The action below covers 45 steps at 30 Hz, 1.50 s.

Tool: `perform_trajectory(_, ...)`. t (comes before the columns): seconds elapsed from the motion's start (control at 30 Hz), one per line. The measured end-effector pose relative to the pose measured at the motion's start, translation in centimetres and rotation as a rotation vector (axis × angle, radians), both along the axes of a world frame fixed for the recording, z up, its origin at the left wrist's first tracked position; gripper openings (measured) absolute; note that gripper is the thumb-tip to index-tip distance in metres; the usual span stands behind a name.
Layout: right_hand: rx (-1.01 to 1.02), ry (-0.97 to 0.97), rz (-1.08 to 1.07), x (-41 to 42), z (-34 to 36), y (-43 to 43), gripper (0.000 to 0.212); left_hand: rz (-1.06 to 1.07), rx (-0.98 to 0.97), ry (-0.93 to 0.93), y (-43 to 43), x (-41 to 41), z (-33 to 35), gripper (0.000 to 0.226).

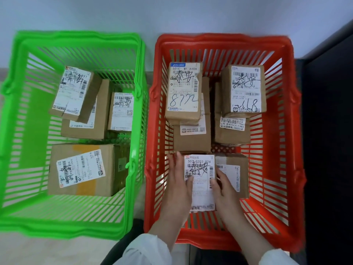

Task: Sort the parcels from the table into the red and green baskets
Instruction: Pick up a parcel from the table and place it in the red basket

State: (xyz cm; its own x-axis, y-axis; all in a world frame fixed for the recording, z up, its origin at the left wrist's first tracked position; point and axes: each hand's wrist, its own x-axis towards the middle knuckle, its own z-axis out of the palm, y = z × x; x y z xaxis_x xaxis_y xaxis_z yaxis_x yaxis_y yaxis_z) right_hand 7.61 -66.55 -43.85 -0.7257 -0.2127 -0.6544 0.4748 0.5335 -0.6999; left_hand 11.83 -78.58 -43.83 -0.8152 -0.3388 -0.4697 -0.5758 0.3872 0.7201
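We are looking down into the red slatted plastic basket (225, 43), our landmark, which is sitting just right of the green slatted plastic basket (76, 39).

Held parcel: a small brown cardboard box with a white shipping label (200, 169), lying low in the near part of the red basket. Its long axis is running from the near wall toward the far wall; the label is facing up, its printed code line toward the far wall, so the text is reading upright to us.

Left hand (178, 180): reaching in over the near wall of the red basket, palm against the box's left side, fingers stretched along that edge toward the far wall, thumb lying on the label. Right hand (222, 185): coming in over the same wall, cupping the box's right side, thumb on the label. Both hands are pressing inward, clamping the box between them. White sleeves (147, 251) are showing at the near edge.

Just right of the held box, touching the right hand, a second brown box (237, 173) is resting. Toward the far wall, stacked labelled boxes are standing in two piles, one marked "8772" (183, 92).

The green basket is holding four labelled brown boxes, the largest (84, 169) nearest us.
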Motion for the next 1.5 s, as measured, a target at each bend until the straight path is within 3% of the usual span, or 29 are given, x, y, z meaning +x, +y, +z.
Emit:
perform_trajectory(0.07,0.011,-0.017,-0.028,-0.1,0.1,0.5,0.042,0.079,0.169,0.014,0.6,-0.1,-0.1,0.079)
perform_trajectory(0.43,0.060,-0.093,-0.070,0.0,-0.4,0.2,0.046,0.152,0.346,-0.075,0.7,-0.8,0.0,0.082)
perform_trajectory(0.63,0.092,-0.168,-0.056,-0.2,0.2,-0.5,0.062,0.274,0.436,-0.204,0.5,-1.2,1.6,0.086)
perform_trajectory(0.77,0.140,-0.152,-0.127,-0.3,2.2,-0.7,0.082,0.236,0.344,-0.252,0.2,-1.3,4.5,0.086)
perform_trajectory(0.9,0.150,-0.132,-0.196,0.0,10.2,-0.1,0.065,0.200,0.192,-0.254,0.6,-0.8,12.5,0.074)
perform_trajectory(1.03,0.076,-0.097,-0.278,0.4,22.4,1.1,0.054,0.192,0.145,-0.236,2.3,-0.7,22.9,0.038)
perform_trajectory(1.13,0.009,-0.085,-0.317,0.7,32.3,2.9,0.031,0.169,0.160,-0.259,4.2,-0.1,30.8,0.036)
perform_trajectory(1.23,-0.018,-0.071,-0.341,2.3,39.8,5.0,0.029,0.185,0.229,-0.260,6.1,0.8,38.1,0.035)
perform_trajectory(1.5,-0.088,-0.006,-0.672,6.5,50.8,10.6,0.019,0.154,0.388,-0.211,11.9,3.3,49.0,0.025)
